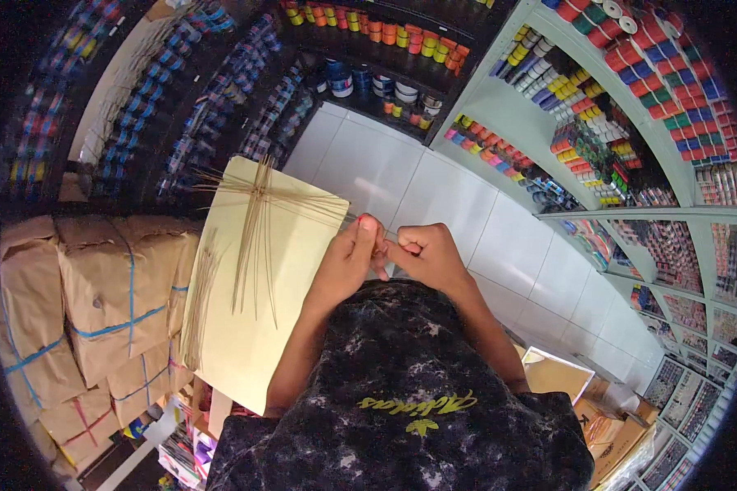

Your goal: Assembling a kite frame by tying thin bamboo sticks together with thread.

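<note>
Close together in front of my chest, both hands have their fingers curled in a pinch. My left hand point(354, 254) is beside the right edge of a pale yellow board point(295, 278), with a tiny red spot showing at its fingertips. Almost touching it is my right hand point(428, 255), thumb pressed against the bent fingers. Whatever lies between the fingers is too small to make out. On the board, thin brown sticks point(258, 204) lie crossed in two bunches. Another row of sticks point(201, 307) runs along the board's left edge.
Brown paper parcels point(102, 278) tied with blue cord are stacked at the left. Dark shelves point(221, 106) with bundled goods stand behind them. Pale shelves point(549, 106) with colourful spools line the right, above a white tiled floor point(442, 192). A cardboard box point(606, 442) sits lower right.
</note>
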`<state>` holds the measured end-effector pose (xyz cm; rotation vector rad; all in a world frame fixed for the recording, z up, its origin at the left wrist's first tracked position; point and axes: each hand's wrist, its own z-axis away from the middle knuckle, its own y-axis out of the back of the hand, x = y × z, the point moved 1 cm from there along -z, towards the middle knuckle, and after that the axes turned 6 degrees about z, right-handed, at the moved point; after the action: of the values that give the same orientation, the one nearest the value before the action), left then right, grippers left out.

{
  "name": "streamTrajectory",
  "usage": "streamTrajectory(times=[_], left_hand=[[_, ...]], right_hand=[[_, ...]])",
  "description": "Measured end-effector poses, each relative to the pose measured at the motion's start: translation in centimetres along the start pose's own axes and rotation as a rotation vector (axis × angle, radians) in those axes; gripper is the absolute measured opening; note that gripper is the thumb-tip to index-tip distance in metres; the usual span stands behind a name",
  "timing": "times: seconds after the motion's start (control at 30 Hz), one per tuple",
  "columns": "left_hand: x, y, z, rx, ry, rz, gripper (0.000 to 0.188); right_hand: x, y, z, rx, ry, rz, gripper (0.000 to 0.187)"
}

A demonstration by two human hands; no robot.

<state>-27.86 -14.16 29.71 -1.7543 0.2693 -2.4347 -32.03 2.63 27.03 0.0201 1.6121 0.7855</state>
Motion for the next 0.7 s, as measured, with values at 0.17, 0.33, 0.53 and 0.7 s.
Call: streamTrajectory(times=[0.17,0.33,0.53,0.7], left_hand=[[-0.9,1.6,-0.2,0.156,-0.007,-0.448,0.049],[-2.0,3.0,0.3,0.243,-0.009,-0.704,0.045],[-5.3,5.2,0.6,0.31,0.064,-0.796,0.05],[-5.3,6.4,1.1,0.364,0.068,-0.764,0.054]], right_hand=[[-0.6,-1.5,0.0,-0.011,-0.014,0.017,0.046],[-0.8,-3.3,-0.1,-0.067,0.051,0.098,0.038],[-0.9,-5.0,-0.6,-0.127,0.17,0.162,0.031],[-1.5,-6.3,-1.4,-0.124,0.253,0.147,0.027]])
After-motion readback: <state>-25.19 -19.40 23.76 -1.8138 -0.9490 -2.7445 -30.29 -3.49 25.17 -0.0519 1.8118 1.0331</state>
